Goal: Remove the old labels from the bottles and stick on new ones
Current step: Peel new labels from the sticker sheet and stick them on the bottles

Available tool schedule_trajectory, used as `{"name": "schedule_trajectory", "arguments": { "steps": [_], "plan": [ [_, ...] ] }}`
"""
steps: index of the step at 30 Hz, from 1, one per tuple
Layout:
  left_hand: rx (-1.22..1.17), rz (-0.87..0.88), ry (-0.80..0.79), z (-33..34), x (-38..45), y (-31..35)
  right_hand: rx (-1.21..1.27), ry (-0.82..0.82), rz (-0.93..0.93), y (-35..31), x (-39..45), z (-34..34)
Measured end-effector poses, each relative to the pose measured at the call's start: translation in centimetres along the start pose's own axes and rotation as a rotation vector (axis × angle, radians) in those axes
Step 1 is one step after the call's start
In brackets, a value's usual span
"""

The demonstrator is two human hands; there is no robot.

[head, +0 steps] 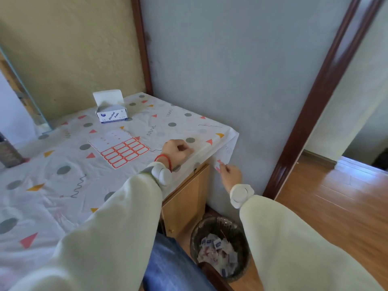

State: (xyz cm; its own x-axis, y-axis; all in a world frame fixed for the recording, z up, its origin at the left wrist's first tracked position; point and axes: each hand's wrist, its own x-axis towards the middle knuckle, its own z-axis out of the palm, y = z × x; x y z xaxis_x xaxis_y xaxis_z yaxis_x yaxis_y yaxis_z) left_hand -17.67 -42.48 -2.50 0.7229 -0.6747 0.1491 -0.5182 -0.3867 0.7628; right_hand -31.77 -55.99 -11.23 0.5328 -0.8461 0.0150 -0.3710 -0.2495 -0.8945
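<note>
Right hand (230, 175) pinches a peeled label (219, 165) above the wastebasket (220, 246), apparently for discarding; left hand (177, 151), fingers curled, rests on the bench (63, 185).

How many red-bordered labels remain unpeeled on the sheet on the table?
12 on the label sheet, in a block filling its near right part, beside the left hand. The far part is already peeled bare. One more label is pinched in the right hand.

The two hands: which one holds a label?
The right hand, beside the table edge above the bin, pinches a red-edged label. The left hand rests on the table.
</note>
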Motion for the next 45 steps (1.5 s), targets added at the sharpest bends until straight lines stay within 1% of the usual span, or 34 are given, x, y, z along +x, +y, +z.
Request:
{"name": "schedule_trajectory", "arguments": {
  "steps": [3, 5, 9, 11, 16, 20, 23, 27, 30, 33, 38, 42, 45],
  "plan": [
    [-0.202, -0.045, 0.051, -1.6, 0.1, -0.1, 0.065, -0.008, -0.068, -2.7, 0.1, 0.3],
    [-0.276, -0.060, 0.073, -3.0, -0.2, -0.6, 0.096, -0.019, -0.103, -4.3, 0.2, 0.7],
    [-0.251, -0.047, 0.119, -6.1, -1.1, -2.4, 0.134, -0.052, -0.181, -7.3, 0.1, 2.4],
    [-0.247, -0.078, 0.161, -8.1, -1.7, -3.9, 0.128, -0.089, -0.227, -9.2, -0.4, 4.1],
    [-0.294, -0.163, 0.196, -10.5, -2.1, -5.2, 0.164, -0.145, -0.287, -12.1, -1.3, 6.0],
    [-0.184, -0.202, 0.299, -13.3, -2.5, -7.2, 0.149, -0.206, -0.344, -15.0, -1.9, 8.9],
    [-0.098, -0.263, 0.356, -15.5, -2.7, -9.0, 0.109, -0.260, -0.379, -17.4, -1.7, 11.5],
    [0.044, -0.295, 0.326, -17.3, -2.8, -11.0, 0.029, -0.321, -0.382, -19.6, -1.3, 15.0],
    [0.057, -0.321, 0.302, -17.8, -2.9, -11.8, -0.081, -0.355, -0.427, -21.0, -0.9, 17.2],
    [0.104, -0.338, 0.263, -18.0, -2.8, -12.3, -0.195, -0.351, -0.482, -21.7, -0.4, 18.8],
    [0.092, -0.360, 0.268, -17.7, -2.4, -12.8, -0.393, -0.387, -0.497, -21.6, 0.5, 20.5],
    [0.041, -0.347, 0.256, -17.7, -2.4, -12.8, -0.386, -0.429, -0.426, -21.5, 0.9, 21.3],
    [0.012, -0.348, 0.267, -17.8, -2.5, -12.9, -0.346, -0.403, -0.430, -21.4, 0.9, 21.5]
  ]
}}
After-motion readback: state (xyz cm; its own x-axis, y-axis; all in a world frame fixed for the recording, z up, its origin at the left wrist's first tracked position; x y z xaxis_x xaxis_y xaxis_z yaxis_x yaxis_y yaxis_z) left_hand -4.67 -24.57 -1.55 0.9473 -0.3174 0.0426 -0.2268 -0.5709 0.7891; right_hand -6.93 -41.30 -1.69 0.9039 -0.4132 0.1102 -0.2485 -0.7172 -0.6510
